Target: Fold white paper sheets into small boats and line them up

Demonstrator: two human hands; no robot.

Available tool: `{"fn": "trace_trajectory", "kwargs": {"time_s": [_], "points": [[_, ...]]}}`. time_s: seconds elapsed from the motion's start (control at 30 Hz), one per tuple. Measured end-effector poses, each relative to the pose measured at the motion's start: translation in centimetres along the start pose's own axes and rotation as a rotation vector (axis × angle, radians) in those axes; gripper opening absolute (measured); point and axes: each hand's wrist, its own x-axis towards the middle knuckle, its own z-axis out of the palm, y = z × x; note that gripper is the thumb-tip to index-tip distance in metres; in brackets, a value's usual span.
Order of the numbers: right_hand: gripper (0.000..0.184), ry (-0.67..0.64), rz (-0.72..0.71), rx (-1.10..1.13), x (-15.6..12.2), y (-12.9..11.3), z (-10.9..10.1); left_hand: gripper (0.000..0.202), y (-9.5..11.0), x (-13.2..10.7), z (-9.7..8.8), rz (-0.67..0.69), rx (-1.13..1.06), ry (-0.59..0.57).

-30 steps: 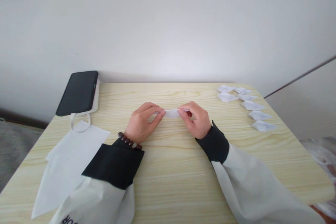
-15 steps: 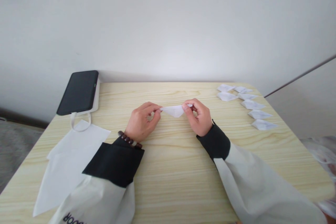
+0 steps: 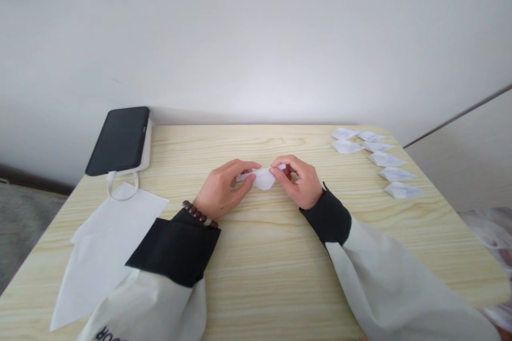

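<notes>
A small folded white paper (image 3: 264,179), with pointed ends and a wider lower middle, is held between my two hands above the middle of the table. My left hand (image 3: 224,187) pinches its left part between thumb and fingers, and a beaded bracelet circles that wrist. On the other side, my right hand (image 3: 298,178) grips the right part with thumb and forefinger; the tip of the paper shows past the fingers. Parts of the paper are covered by my fingertips.
Several folded white paper pieces (image 3: 387,159) lie in rows at the table's right rear. Flat white sheets (image 3: 108,245) rest at the left, partly under my left sleeve. A black-screened device (image 3: 119,139) with a white cable (image 3: 123,197) stands behind them. A wall borders the wooden table (image 3: 272,277).
My left hand has shifted right along the folded paper, closer to my right hand, and grips it further in. My right hand stays nearly in place, its fingers slightly further left.
</notes>
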Motion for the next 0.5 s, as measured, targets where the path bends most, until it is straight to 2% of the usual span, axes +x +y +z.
{"fn": "trace_trajectory", "kwargs": {"time_s": [0.1,0.2,0.5], "points": [[0.009,-0.016,0.014,0.017,0.01,0.05,0.01,0.025,0.06,-0.02,-0.06,0.068,-0.032,-0.070],[0.011,-0.030,0.070,0.041,0.00,0.15,0.05,0.038,-0.06,-0.09,0.00,0.117,0.005,-0.135],[0.021,-0.120,0.127,0.159,-0.25,0.01,-0.22,0.027,-0.28,-0.12,0.13,0.149,0.064,-0.042]]}}
